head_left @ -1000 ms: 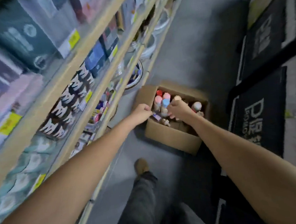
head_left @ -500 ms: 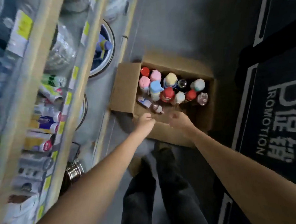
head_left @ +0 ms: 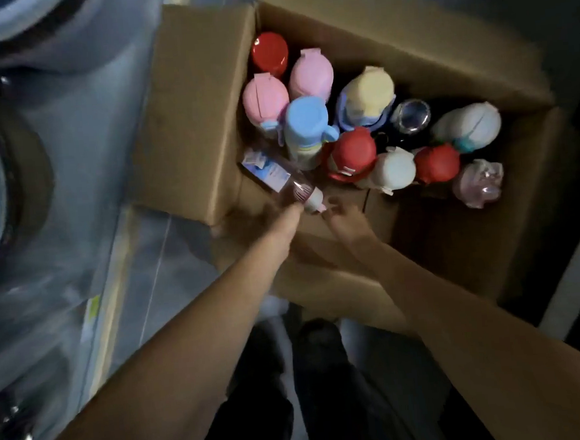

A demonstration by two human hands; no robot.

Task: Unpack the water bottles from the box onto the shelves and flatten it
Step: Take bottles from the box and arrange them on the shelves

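Open cardboard box (head_left: 188, 106) on grey floor (head_left: 507, 5)

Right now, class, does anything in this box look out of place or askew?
Yes. One clear bottle with a blue label lies tilted in the near left corner of the box, white cap toward the near wall, while the other bottles stand upright.
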